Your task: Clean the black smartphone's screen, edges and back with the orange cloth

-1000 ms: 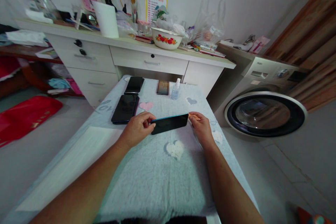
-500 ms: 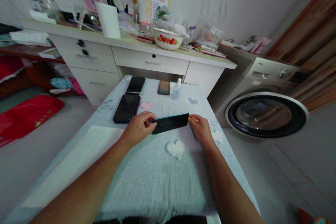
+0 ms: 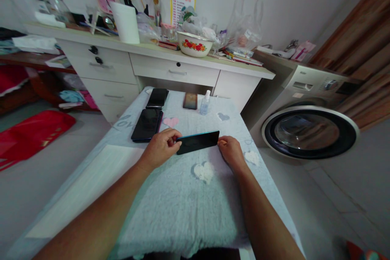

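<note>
Phone [image 3: 198, 142] tilts edge-up, apparently steadied by our left hand [image 3: 160, 148] pinching one end; our right hand [image 3: 232, 152] curls beside the other, grip unclear.

Bare hands [image 3: 161, 147]; bare forearms [image 3: 262, 203] (both)

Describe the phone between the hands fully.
The phone is slim and oblong, its glassy-looking black screen unlit and facing the camera, its upper edge blue. It is held long side up, right end higher in view, over the patterned cloth. The left hand grips one end; the right hand is at the other, contact unclear.
</note>
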The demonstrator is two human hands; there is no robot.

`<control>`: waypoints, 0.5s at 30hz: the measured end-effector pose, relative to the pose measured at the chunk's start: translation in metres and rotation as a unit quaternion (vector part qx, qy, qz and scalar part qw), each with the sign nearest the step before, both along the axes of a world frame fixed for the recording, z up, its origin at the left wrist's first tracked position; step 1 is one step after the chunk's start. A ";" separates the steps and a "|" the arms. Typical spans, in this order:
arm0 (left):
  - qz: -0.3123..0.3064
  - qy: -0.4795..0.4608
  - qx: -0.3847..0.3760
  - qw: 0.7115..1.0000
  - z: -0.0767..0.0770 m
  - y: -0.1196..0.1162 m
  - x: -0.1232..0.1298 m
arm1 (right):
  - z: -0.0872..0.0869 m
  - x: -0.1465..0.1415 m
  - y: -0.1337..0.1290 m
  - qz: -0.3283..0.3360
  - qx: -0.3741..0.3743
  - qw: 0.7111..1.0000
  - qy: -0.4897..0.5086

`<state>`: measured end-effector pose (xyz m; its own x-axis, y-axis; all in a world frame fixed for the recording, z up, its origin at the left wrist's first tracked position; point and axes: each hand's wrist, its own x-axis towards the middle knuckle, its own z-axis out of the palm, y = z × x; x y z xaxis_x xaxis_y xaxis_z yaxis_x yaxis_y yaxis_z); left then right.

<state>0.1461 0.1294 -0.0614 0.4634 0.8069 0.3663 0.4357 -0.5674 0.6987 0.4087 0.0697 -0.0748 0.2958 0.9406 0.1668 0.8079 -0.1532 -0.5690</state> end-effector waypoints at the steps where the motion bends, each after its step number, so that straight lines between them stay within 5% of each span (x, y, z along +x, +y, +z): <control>1: 0.000 -0.001 0.000 1.000 0.000 0.000 0.000 | 0.000 0.000 0.000 -0.002 -0.005 1.000 -0.015; 6: 0.000 -0.002 -0.001 1.000 -0.002 0.001 0.000 | 0.001 -0.001 0.001 -0.007 -0.015 0.999 -0.042; 15: -0.001 0.001 0.009 1.000 -0.002 0.000 0.000 | -0.006 0.008 0.006 -0.010 0.077 0.986 0.150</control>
<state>0.1463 0.1298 -0.0635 0.4655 0.7991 0.3805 0.4356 -0.5811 0.6874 0.4162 0.0759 -0.0810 0.3709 0.9049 0.2089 0.5976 -0.0604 -0.7995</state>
